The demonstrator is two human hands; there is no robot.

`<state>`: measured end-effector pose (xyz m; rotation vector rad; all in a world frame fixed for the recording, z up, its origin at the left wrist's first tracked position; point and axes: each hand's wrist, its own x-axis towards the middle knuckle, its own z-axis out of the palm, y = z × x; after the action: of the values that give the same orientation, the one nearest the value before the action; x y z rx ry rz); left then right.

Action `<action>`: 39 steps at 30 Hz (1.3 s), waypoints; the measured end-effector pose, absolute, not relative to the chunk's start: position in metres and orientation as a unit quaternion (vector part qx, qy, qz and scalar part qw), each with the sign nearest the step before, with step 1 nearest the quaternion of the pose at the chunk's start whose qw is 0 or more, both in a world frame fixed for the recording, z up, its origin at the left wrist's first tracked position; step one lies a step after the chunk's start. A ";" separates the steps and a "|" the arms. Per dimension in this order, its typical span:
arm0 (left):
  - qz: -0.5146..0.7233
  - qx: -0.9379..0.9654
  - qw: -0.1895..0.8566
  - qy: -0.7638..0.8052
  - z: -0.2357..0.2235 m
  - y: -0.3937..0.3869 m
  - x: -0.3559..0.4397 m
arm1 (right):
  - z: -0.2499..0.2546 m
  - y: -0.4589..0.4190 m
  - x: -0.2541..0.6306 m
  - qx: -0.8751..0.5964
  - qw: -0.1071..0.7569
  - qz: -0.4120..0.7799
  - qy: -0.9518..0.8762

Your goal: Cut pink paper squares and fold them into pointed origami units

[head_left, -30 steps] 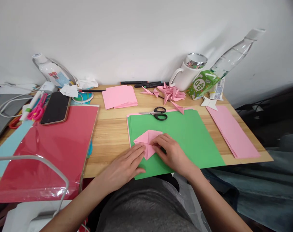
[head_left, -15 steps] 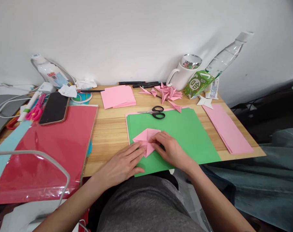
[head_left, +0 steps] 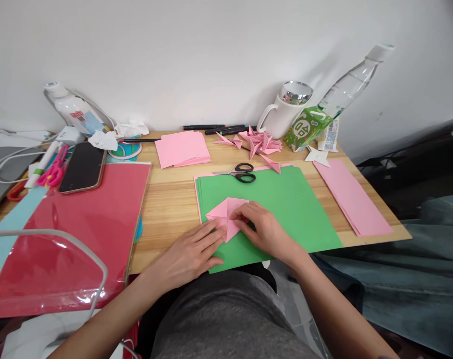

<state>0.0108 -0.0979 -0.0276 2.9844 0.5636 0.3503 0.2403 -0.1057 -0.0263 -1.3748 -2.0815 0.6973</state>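
Pink paper partly under left hand

passable: right part of green sheet | obstacles beyond: scissors, mug

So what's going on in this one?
A person's left hand lies flat over the near left part of a partly folded piece of pink paper, while the right hand has its fingers bunched near the middle creases. The paper lies on green sheets. Black-handled scissors rest by their far edge, and pointed pink pieces are piled beyond, near a white mug.
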 end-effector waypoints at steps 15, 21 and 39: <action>0.113 0.978 0.031 0.174 -0.026 -0.097 0.010 | -0.026 -0.105 0.241 -0.513 0.280 0.274 -0.764; 0.082 0.980 0.041 0.178 -0.024 -0.097 0.009 | -0.024 -0.104 0.240 -0.523 0.269 0.270 -0.763; 0.065 0.973 0.067 0.211 -0.028 -0.102 0.007 | -0.029 -0.104 0.234 -0.557 0.295 0.254 -0.734</action>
<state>0.0068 -0.1022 -0.0281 2.9319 0.6373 0.1965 0.2340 -0.1039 -0.0291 -1.4829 -1.9526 0.6761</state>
